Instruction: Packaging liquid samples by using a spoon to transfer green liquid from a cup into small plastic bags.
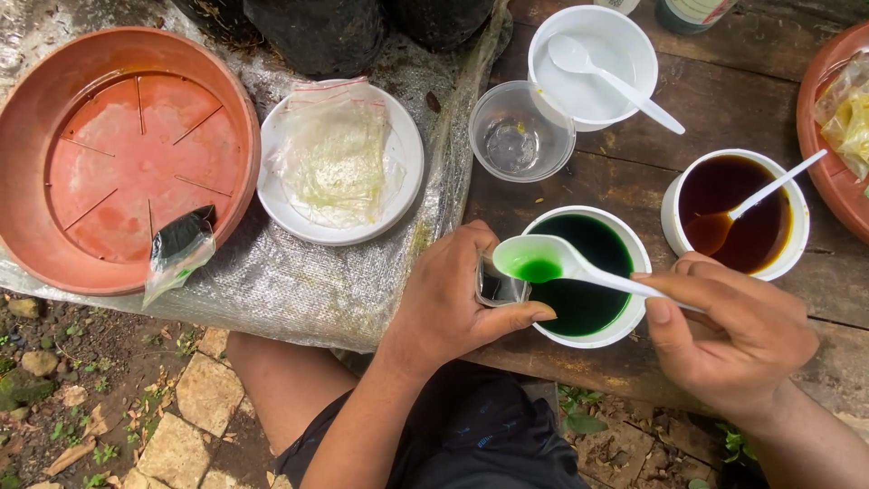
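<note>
My left hand [453, 303] grips a small clear plastic cup [499, 286], held tilted next to a white bowl of dark green liquid [590, 274]. In my right hand [731, 330] is a white plastic spoon [552, 262] with green liquid in its bowl. The spoon hovers over the green bowl's left rim, just above the small cup. Both hands are at the near edge of the wooden table [724, 100].
A white bowl of brown liquid with a spoon [735, 214], an empty white bowl with a spoon [593, 65] and a clear cup [519, 132] stand behind. At left sit a terracotta saucer [118, 154] with a small bag and a white plate holding plastic bags [339, 161].
</note>
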